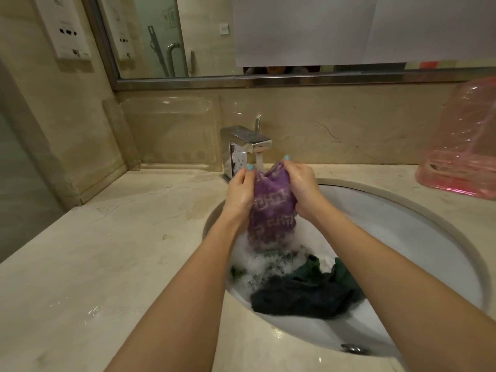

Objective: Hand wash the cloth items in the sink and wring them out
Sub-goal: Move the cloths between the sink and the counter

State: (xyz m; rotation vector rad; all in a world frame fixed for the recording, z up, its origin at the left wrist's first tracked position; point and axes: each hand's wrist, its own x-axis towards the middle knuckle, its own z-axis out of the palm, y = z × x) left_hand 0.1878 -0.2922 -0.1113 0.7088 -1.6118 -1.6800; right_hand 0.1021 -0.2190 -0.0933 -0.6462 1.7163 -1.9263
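Faces a beige marble wall and a mirror [188,36] above a pale stone table [107,251] with a round white sink [402,224] set into it. Grips a purple cloth [271,208] with both hands over the far side of the sink. Curls the left hand [239,191] round the cloth's left edge and the right hand [303,183] round its upper right part, bunching the top between them, with wet skin on both. Holds that bunched top directly under the running stream of a square chrome tap [247,142]. Lets the cloth hang soaked, purple with a pale angular key pattern, its lower end dipping into white suds [257,261]. Stands over a dark navy cloth [300,296] and a green cloth [343,272], heaped touching each other in the nearer part of the sink, partly in foam. Has a pink plastic bag [464,146] on the table at far right, well apart from the hands, and a clear plastic tray [171,130] propped against the wall left of the tap.
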